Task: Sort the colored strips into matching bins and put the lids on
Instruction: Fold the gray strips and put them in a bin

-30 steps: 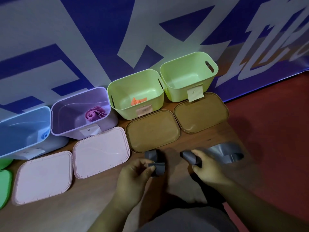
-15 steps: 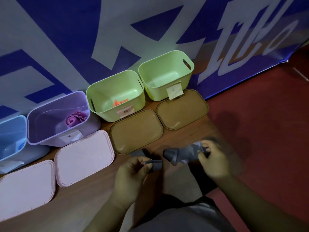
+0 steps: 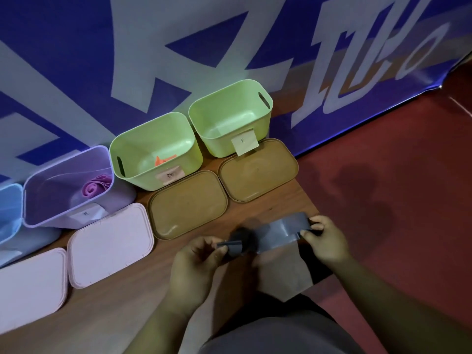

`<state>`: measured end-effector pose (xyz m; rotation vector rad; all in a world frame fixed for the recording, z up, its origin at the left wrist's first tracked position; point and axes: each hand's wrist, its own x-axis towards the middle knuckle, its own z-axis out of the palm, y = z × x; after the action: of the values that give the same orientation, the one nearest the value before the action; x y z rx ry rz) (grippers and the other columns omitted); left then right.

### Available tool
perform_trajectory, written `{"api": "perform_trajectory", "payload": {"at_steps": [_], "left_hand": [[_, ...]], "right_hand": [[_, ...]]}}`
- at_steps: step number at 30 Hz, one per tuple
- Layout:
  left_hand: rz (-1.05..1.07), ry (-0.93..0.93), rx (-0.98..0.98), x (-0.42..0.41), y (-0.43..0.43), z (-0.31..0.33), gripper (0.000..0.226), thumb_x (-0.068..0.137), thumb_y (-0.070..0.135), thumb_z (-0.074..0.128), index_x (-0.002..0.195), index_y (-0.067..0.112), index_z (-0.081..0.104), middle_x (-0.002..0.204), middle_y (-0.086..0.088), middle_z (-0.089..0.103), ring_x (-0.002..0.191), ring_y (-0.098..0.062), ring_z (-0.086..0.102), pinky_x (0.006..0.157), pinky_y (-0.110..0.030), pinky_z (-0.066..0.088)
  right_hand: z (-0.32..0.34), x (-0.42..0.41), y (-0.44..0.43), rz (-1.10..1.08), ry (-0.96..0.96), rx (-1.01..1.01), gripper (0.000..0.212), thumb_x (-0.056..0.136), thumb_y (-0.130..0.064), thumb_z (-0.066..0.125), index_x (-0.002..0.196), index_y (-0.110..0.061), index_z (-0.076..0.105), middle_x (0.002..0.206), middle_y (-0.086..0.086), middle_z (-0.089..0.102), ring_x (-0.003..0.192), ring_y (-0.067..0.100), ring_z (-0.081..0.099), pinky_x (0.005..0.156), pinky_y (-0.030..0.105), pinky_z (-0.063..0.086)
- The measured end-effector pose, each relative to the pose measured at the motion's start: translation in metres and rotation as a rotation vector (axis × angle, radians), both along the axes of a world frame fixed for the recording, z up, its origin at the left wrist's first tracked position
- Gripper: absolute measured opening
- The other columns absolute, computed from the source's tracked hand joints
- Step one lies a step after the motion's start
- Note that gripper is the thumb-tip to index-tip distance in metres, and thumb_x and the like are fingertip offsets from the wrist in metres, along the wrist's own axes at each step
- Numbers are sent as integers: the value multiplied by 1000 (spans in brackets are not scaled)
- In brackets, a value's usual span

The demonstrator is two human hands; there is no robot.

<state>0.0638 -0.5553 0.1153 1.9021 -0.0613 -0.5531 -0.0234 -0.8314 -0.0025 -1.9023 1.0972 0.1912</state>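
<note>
Bare left hand and bare right hand, forearms uncovered. Between the forearms, plain grey garment of smooth fabric.

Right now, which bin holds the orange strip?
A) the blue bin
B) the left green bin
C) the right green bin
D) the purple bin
B: the orange strip lies on the floor of the left green bin; the right green bin shows no strip.

Grey strip now outstretched between left hand and right hand
</note>
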Motion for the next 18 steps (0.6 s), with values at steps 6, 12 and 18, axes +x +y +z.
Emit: {"api": "perform_trajectory", "payload": {"at_steps": [6, 12, 18], "left_hand": [[15, -32, 55, -11, -15, 5, 4, 88, -10, 63, 90, -8, 66, 72, -8, 67, 58, 6, 61, 57, -7, 45], [32, -38, 113, -15, -25, 5, 5, 88, -4, 66, 88, 1, 69, 71, -3, 71, 60, 1, 63, 59, -10, 46], [80, -30, 140, -18, -33, 3, 10, 87, -3, 68, 87, 7, 70, 74, -2, 74, 65, -2, 66, 60, -13, 49]], "right_hand": [[-2, 11, -11, 36, -47, -27, 30, 88, -33, 71, 109, -16, 60, 98, 2, 67, 93, 27, 63, 70, 30, 41], [-1, 36, -9, 45, -71, -152, 34, 83, -33, 75, 84, -17, 45, 72, 1, 61, 68, 27, 60, 59, 36, 43], [-6, 21, -9, 383, -151, -122, 21, 88, -32, 71, 105, -25, 61, 100, -9, 60, 90, 11, 59, 75, 32, 49]]}}
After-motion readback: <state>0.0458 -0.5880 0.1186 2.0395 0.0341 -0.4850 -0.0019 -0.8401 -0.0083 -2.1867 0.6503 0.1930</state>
